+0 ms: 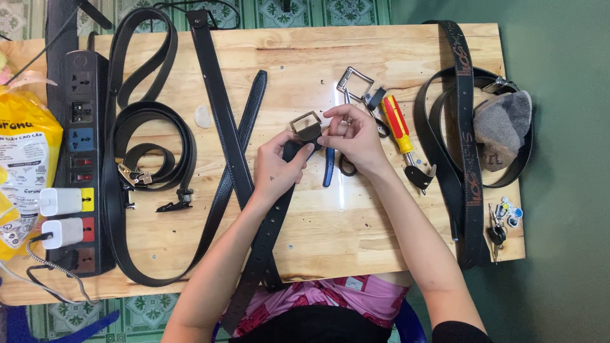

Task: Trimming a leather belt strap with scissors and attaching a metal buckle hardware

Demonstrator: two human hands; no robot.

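My left hand [274,166] grips the end of a black belt [264,241] with punched holes, which runs down over the near edge of the wooden table [356,235]. A square metal buckle [307,125] sits at that belt end. My right hand [356,133] pinches the belt end right beside the buckle. Under my right hand lie blue-handled pliers [328,168], partly hidden.
A red-and-yellow screwdriver [397,124], a second metal buckle [356,82] and a small black clasp [420,174] lie right of my hands. Several black belts [152,133] sprawl at left; coiled belts [467,152] and a grey cloth [505,127] at right. A black power strip [81,159] lines the left edge.
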